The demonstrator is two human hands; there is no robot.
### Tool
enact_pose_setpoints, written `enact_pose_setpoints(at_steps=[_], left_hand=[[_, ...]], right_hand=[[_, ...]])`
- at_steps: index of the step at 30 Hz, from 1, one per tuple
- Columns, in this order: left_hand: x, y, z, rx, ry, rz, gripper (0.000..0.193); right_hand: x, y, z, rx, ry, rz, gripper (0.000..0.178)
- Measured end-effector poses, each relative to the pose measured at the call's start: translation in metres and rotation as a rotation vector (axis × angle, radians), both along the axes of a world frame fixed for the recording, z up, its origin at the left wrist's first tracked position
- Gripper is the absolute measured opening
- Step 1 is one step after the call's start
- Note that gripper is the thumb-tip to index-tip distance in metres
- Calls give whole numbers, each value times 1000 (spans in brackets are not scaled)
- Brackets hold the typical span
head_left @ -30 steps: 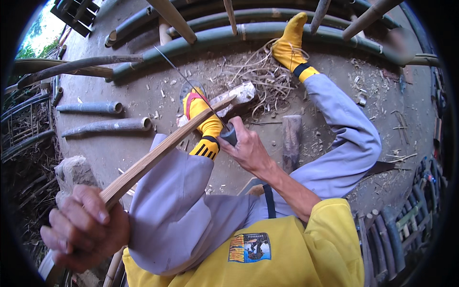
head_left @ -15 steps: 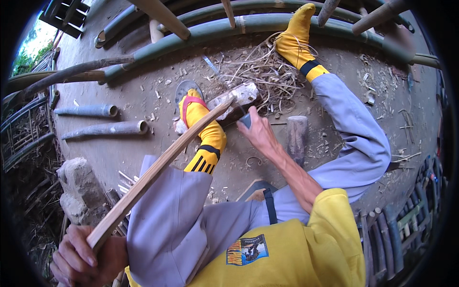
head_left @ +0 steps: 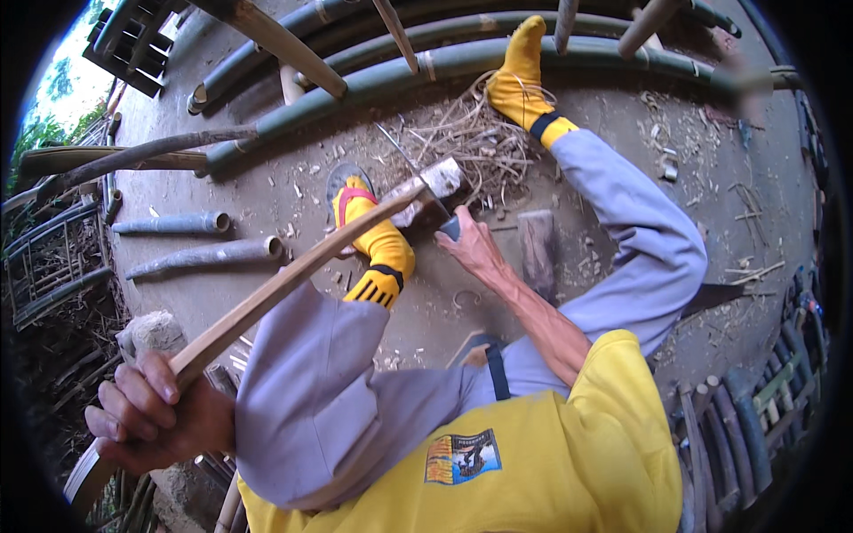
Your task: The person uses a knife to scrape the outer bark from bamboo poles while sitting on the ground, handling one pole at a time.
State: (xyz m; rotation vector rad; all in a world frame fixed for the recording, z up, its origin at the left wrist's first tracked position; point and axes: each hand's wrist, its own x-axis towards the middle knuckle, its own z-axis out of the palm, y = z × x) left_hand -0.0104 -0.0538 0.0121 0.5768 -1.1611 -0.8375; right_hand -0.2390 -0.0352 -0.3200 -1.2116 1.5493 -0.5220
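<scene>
My left hand [head_left: 155, 413] is closed around a long squared wooden strip [head_left: 275, 298], whose rear end sticks out behind the fist. The strip slants up to the right, over my bent leg. Its far end lies over a pale wooden block [head_left: 440, 178]. My right hand [head_left: 475, 244] grips the grey handle of a long thin-bladed tool [head_left: 404, 153]; whether it is a knife or a saw I cannot tell. Its blade crosses at the strip's far end and points away to the left. A yellow-socked foot in a sandal [head_left: 364, 222] is beside the block.
A thick green bamboo pole [head_left: 382, 84] runs across the far side, with my other yellow-socked foot [head_left: 520, 75] against it. Tangled shavings [head_left: 484, 147] lie beyond the block. Bamboo pieces [head_left: 204, 258] lie left, a short log [head_left: 537, 253] right, and a rock [head_left: 151, 333] near my left hand.
My left hand and the strip's near end have risen, showing the strip's rear end. The blade has turned more edge-on, with my right hand shifted slightly left and down; the whole view has also shifted.
</scene>
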Motion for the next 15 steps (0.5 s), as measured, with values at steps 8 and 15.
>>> enact_pose_setpoints(at_steps=[8, 15], left_hand=[[6, 20, 4, 12, -72, -64, 21], [7, 21, 2, 35, -31, -63, 22]], right_hand=[[38, -2, -3, -220, -5, 61, 36], [26, 2, -13, -193, -28, 20, 32]])
